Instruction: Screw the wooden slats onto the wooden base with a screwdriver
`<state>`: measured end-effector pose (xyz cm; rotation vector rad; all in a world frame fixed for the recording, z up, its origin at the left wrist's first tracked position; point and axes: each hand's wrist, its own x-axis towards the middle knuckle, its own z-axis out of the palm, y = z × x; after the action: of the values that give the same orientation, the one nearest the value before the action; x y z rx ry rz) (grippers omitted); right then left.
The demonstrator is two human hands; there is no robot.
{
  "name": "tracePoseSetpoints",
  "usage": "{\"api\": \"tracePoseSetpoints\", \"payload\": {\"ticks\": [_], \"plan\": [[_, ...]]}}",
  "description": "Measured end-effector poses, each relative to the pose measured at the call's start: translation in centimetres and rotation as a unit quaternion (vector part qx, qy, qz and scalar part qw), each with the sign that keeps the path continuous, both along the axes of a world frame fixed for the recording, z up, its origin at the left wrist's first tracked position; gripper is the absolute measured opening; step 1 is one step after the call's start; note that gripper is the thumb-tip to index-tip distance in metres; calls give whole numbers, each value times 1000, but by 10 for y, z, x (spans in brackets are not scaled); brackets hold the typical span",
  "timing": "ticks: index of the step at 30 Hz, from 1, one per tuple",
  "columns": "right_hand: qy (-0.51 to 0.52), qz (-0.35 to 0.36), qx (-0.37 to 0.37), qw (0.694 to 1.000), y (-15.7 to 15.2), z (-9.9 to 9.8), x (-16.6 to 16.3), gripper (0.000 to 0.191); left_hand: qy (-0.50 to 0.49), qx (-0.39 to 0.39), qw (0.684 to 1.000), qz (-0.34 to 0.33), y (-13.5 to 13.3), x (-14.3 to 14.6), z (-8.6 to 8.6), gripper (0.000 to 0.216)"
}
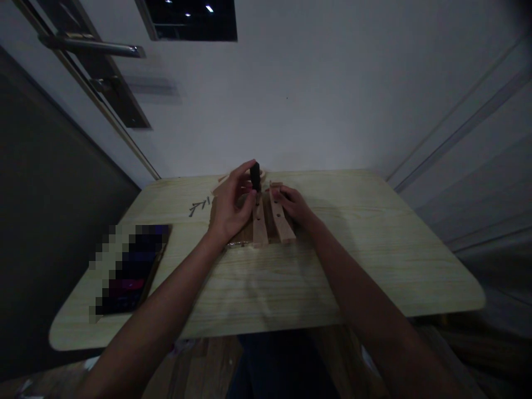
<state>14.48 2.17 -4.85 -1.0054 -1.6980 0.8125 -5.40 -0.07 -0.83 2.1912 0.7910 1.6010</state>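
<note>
My left hand (233, 208) has its thumb and fingers closed round a short screwdriver with a black handle (255, 174). It stands upright over the far end of a pale wooden piece (260, 224) with dark holes along it; the tip is too small to make out. A second holed wooden piece (285, 228) lies beside it, with a small gap between them. My right hand (294, 204) grips the far part of that second piece, fingers partly hidden behind it. Beneath both pieces is a brown, shiny-edged pad (240, 243).
Several dark screws (198, 207) lie left of my left hand. More pale wood (222, 178) shows behind that hand. A tablet or phone (135, 266), partly pixelated, rests at the table's left. The light wood-grain table (374, 249) meets a white door (316, 100) with a metal handle (103, 49).
</note>
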Motion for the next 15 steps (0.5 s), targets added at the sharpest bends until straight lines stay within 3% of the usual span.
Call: {"api": "tracePoseSetpoints", "payload": {"ticks": [15], "plan": [[-1, -10, -1, 1000, 0, 0, 1, 61, -12, -28, 1000, -7, 0, 4, -2, 59]]}}
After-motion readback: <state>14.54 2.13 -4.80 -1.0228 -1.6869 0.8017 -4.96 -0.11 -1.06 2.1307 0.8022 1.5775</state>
